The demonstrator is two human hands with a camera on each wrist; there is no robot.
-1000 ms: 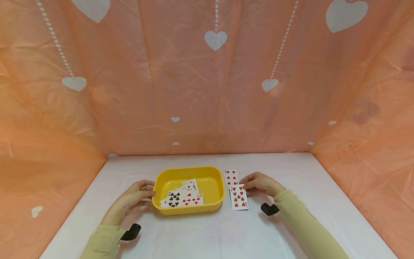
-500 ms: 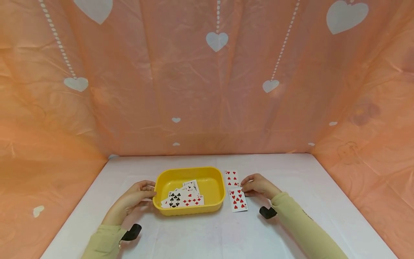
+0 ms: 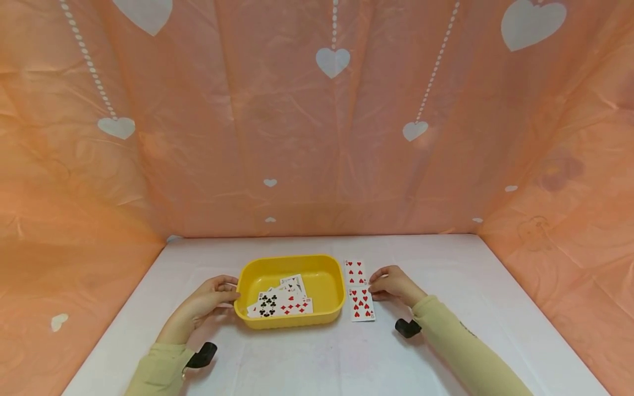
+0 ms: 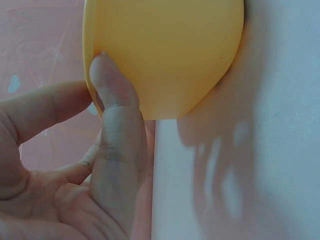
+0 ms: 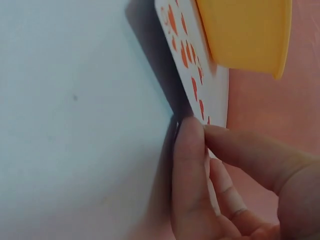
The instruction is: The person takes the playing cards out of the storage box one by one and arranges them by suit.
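My left hand (image 3: 210, 300) pinches the left rim of a yellow plastic basin (image 3: 327, 316) between thumb and finger, as the left wrist view confirms. Several playing cards (image 3: 277, 303) lie overlapped inside the basin, face up. Right of the basin, my right hand (image 3: 396, 285) pinches a nine of hearts card (image 3: 361, 306) by its upper right corner. In the right wrist view that card (image 5: 186, 55) slants above the table with a dark shadow under it. Just beyond it a six of hearts card (image 3: 355, 272) lies face up on the table.
A white tabletop (image 3: 307, 363) carries everything. Orange curtains (image 3: 317, 137) with white hearts hang behind it and along both sides. A black wrist device (image 3: 408, 328) sits under the right sleeve, and another black device (image 3: 202, 355) under the left.
My right hand has drawn the nine of hearts slightly left, straightening it below the six of hearts, whose lower edge now shows. The left hand and basin have barely moved.
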